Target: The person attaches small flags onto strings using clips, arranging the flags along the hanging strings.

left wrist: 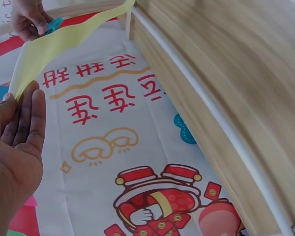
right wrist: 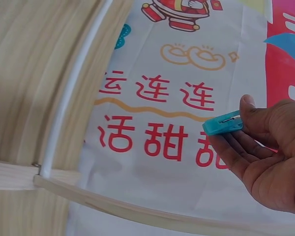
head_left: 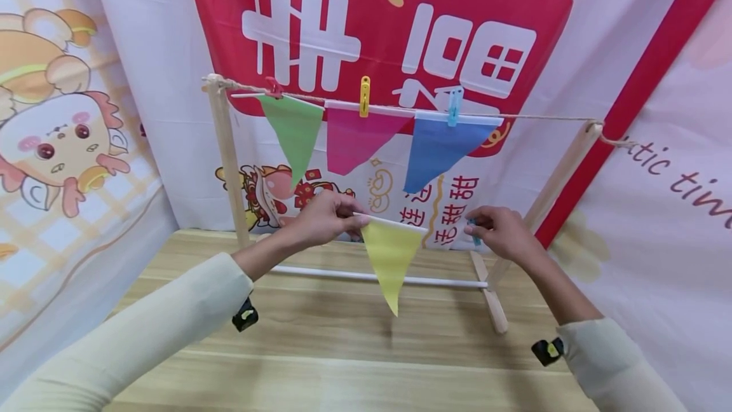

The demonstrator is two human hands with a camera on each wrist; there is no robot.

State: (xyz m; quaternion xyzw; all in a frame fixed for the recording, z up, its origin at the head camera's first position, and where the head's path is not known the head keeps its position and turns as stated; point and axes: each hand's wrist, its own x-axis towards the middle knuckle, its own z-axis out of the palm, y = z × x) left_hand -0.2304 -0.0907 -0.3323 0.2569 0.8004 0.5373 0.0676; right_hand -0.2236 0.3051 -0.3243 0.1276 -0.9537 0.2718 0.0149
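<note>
A yellow triangular pennant (head_left: 394, 253) with a white top edge hangs point down from my left hand (head_left: 328, 216), which pinches its upper left corner between thumb and fingers. In my right hand (head_left: 503, 231) is a teal clothespin (right wrist: 223, 123), pinched by thumb and fingers to the right of the pennant and apart from it. Above both hands runs a twine line (head_left: 543, 117). Green (head_left: 294, 132), pink (head_left: 363, 135) and blue (head_left: 443, 145) pennants hang along it, with a red clothespin (head_left: 274, 88), a yellow clothespin (head_left: 365, 95) and a light blue clothespin (head_left: 455, 107) at their tops.
Wooden posts (head_left: 227, 164) at either side carry the twine. A white rod (head_left: 332, 273) joins them low down, near the wooden tabletop (head_left: 320, 336). Behind stands a printed cloth backdrop (head_left: 171, 81). Bare twine stretches between the blue pennant and the right post.
</note>
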